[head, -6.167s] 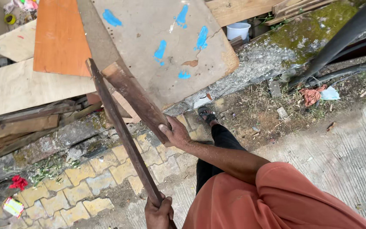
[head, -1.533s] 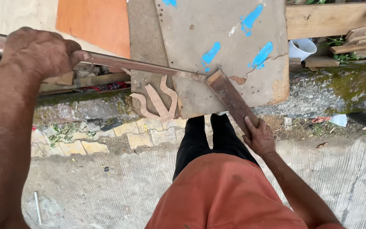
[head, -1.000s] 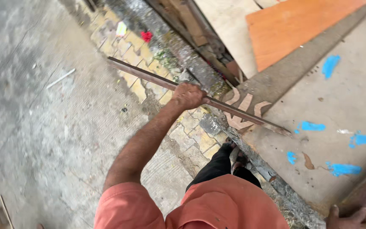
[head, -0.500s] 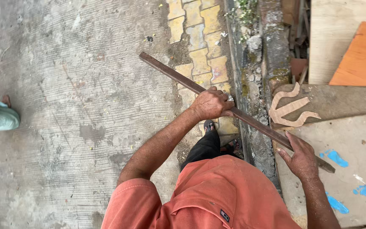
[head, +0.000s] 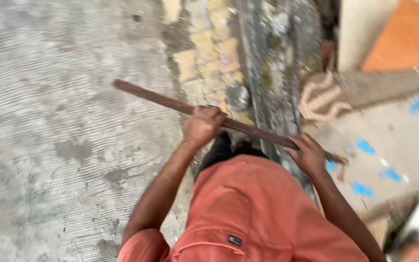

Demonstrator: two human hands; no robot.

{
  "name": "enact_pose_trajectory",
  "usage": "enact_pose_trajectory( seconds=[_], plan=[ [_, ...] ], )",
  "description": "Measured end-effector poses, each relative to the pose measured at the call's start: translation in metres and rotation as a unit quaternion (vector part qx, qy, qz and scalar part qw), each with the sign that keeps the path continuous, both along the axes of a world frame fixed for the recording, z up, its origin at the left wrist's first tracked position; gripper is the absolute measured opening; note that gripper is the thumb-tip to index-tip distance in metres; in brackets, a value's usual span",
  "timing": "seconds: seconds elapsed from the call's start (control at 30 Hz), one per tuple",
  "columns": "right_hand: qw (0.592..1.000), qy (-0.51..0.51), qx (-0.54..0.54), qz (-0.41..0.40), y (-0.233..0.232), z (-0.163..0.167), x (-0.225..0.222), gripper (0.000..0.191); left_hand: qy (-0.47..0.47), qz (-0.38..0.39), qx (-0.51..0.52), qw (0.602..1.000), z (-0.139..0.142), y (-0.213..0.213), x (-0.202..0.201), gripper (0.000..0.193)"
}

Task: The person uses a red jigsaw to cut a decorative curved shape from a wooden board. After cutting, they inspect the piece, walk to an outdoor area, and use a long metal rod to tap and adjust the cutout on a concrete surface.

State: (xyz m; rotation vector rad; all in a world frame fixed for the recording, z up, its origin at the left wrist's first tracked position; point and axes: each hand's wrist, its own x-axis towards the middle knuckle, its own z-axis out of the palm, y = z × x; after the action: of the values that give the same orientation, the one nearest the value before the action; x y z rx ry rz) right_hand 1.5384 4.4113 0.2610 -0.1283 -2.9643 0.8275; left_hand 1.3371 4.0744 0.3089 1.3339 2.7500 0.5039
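Observation:
I hold a long, narrow, dark brown wooden strip (head: 156, 99) level in front of my body, across the picture from upper left to lower right. My left hand (head: 203, 125) is closed around its middle. My right hand (head: 310, 154) grips it close to its right end. The strip's left end sticks out over the grey concrete ground (head: 64, 145). The picture is blurred by motion.
A mossy stone kerb (head: 272, 73) and yellow paving blocks (head: 204, 58) run up the middle. To the right lie a grey board with blue paint marks (head: 389, 140), an orange panel (head: 406, 41) and a curved wooden cut-out (head: 323, 99).
My view has swung from the board pile to the concrete ground. My right hand left the thick plank and took hold of the strip, which I now carry in both hands.

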Motion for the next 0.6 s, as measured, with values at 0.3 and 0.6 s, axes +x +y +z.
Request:
enact_pose_trajectory(
  seconds=[0.3,0.6],
  plan=[
    [0.996,-0.003,0.091,-0.001,-0.017,0.003,0.015,0.051,-0.176,0.047,-0.002,0.983,-0.071,-0.039,0.034,0.044],
    [0.960,-0.070,0.091,-0.256,0.065,-0.078,-0.037,0.068,-0.261,0.375,-0.035,0.889,-0.136,-0.121,0.114,0.054]
  ],
)
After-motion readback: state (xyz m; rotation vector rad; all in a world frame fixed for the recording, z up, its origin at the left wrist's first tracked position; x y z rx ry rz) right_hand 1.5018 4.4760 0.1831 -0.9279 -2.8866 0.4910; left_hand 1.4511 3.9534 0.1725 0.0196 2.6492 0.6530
